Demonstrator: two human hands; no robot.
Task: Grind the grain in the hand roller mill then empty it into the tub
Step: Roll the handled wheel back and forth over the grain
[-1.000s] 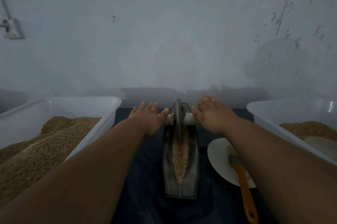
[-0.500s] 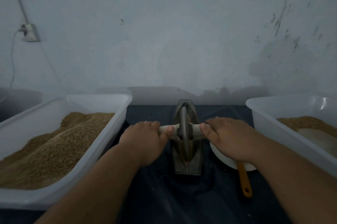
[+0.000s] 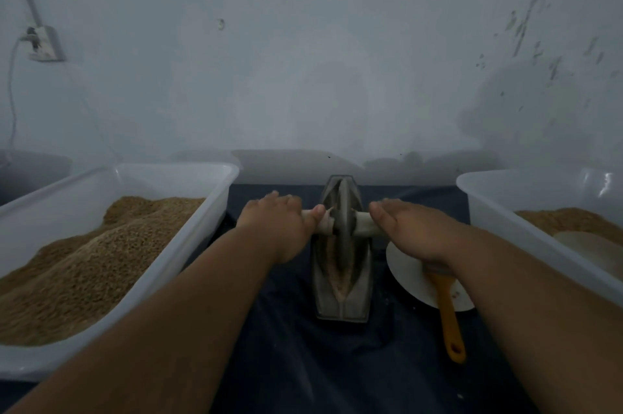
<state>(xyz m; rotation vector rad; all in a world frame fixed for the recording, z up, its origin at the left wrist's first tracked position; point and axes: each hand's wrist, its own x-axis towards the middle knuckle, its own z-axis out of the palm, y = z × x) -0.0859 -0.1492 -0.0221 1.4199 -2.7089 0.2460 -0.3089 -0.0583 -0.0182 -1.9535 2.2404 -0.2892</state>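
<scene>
Beside the left elbow, a white tub (image 3: 215, 184) of whole grain (image 3: 101, 255) is sitting close. The left hand (image 3: 279, 224) is curling over the wooden axle (image 3: 308, 215) of the roller wheel (image 3: 343, 211). The wheel is standing in the metal trough (image 3: 340, 309), over the grain strip (image 3: 337, 282). The right hand (image 3: 404, 228) is pressing flat on the axle's other end. Grinding seems to be under way; the next stroke is calling for stopping short of the trough's ends. The plate (image 3: 404, 278), brush (image 3: 448, 319) and right tub (image 3: 488, 187) are crowding the right; the near cloth (image 3: 303, 363) is offering room.

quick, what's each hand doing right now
Left hand: grips the left handle.
Right hand: open, pressing on the right handle.
</scene>
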